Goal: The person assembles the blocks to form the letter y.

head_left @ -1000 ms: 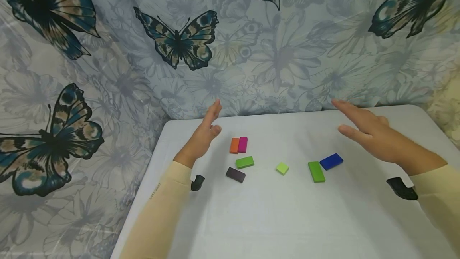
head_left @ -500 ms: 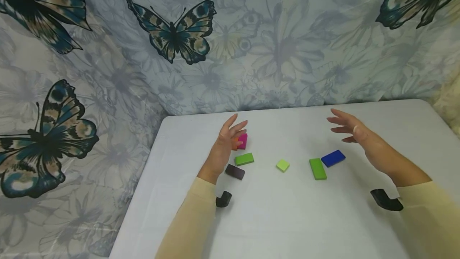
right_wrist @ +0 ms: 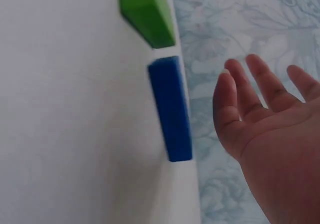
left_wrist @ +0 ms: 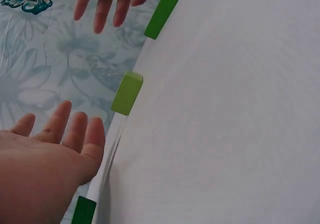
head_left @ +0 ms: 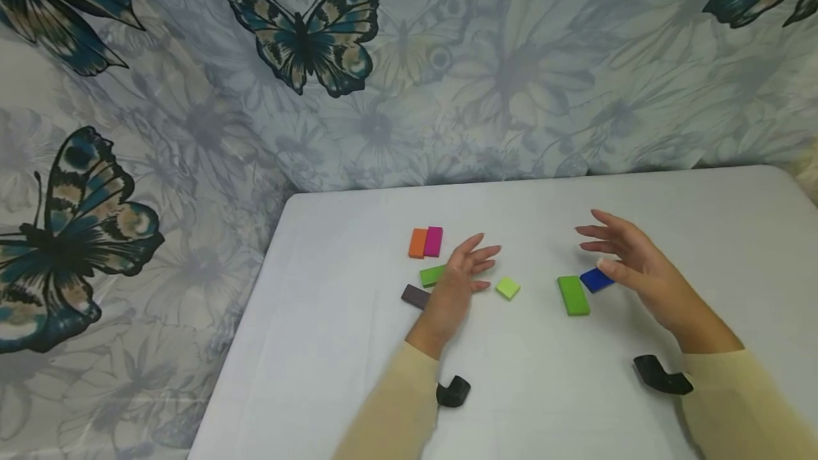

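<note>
2 hands, both holding nothing, fingers spread. My left hand point(head_left: 452, 295) hangs just left of the lime block point(head_left: 508, 288); my right hand point(head_left: 647, 281) is right of it, as are the blue block point(head_left: 595, 282) and green block point(head_left: 573, 296). Risk: left fingers sweeping low could knock the lime block; a dipping right thumb could shove blue into green.

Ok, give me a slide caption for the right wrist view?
Right hand, holding nothing, near a blue block and a green block on a white table.
</note>
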`<act>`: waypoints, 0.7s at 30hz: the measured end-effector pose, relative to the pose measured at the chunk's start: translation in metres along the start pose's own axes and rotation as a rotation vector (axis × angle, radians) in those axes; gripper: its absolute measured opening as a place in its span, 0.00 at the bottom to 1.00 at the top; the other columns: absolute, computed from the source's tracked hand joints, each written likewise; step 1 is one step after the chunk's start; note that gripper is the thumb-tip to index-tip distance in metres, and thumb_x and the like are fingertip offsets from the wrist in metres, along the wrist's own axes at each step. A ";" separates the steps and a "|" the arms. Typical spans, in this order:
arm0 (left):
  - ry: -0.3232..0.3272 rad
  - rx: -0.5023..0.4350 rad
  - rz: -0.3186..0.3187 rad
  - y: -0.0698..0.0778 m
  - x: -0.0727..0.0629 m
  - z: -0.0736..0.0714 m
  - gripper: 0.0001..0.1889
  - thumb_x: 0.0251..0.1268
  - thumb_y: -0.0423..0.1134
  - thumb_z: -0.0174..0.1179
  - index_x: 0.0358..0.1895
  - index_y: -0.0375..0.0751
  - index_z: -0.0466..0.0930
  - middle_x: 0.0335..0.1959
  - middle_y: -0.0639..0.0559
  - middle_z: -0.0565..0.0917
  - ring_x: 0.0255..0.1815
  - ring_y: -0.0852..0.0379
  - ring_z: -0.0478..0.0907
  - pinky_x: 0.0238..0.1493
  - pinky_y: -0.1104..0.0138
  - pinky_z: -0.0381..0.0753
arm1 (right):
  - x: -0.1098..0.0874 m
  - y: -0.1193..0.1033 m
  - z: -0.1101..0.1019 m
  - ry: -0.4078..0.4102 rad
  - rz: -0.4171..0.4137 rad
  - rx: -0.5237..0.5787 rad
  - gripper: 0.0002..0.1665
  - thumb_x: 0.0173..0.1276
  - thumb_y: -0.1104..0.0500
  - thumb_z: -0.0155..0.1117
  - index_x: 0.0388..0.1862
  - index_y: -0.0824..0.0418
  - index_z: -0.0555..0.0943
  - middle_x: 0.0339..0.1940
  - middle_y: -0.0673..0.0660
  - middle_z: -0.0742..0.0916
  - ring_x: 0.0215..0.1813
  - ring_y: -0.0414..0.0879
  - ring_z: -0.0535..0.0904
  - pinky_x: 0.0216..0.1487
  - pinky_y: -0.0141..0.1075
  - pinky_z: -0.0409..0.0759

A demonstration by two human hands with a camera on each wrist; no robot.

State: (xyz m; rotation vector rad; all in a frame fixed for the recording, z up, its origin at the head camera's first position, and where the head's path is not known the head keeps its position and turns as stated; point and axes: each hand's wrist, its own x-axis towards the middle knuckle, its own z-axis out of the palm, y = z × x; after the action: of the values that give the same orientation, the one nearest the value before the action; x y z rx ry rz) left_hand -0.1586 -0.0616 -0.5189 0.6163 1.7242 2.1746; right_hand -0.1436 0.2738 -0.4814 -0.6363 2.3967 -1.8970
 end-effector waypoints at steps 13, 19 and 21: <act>-0.018 0.454 -0.038 -0.009 0.002 0.005 0.43 0.70 0.21 0.69 0.85 0.46 0.64 0.78 0.56 0.75 0.78 0.64 0.68 0.69 0.66 0.75 | -0.006 0.026 0.017 -0.012 -0.001 -0.062 0.43 0.73 0.77 0.65 0.85 0.63 0.67 0.74 0.59 0.80 0.72 0.45 0.73 0.63 0.28 0.70; -0.079 0.661 -0.063 -0.010 -0.001 0.004 0.36 0.73 0.23 0.65 0.82 0.50 0.71 0.75 0.65 0.77 0.74 0.68 0.70 0.70 0.70 0.72 | -0.007 0.029 0.021 -0.114 0.030 -0.229 0.45 0.65 0.69 0.81 0.80 0.56 0.75 0.76 0.55 0.79 0.76 0.33 0.65 0.69 0.20 0.57; -0.086 0.720 -0.094 -0.011 -0.002 0.003 0.33 0.75 0.26 0.65 0.79 0.54 0.75 0.74 0.68 0.77 0.74 0.68 0.69 0.72 0.69 0.69 | -0.008 0.031 0.021 -0.145 0.003 -0.266 0.44 0.64 0.70 0.81 0.78 0.56 0.77 0.74 0.54 0.79 0.75 0.32 0.63 0.68 0.20 0.55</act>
State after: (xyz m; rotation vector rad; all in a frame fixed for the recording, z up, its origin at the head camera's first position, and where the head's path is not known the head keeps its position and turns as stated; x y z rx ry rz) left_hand -0.1556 -0.0576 -0.5290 0.7494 2.4199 1.3983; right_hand -0.1401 0.2620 -0.5176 -0.7524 2.5722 -1.4842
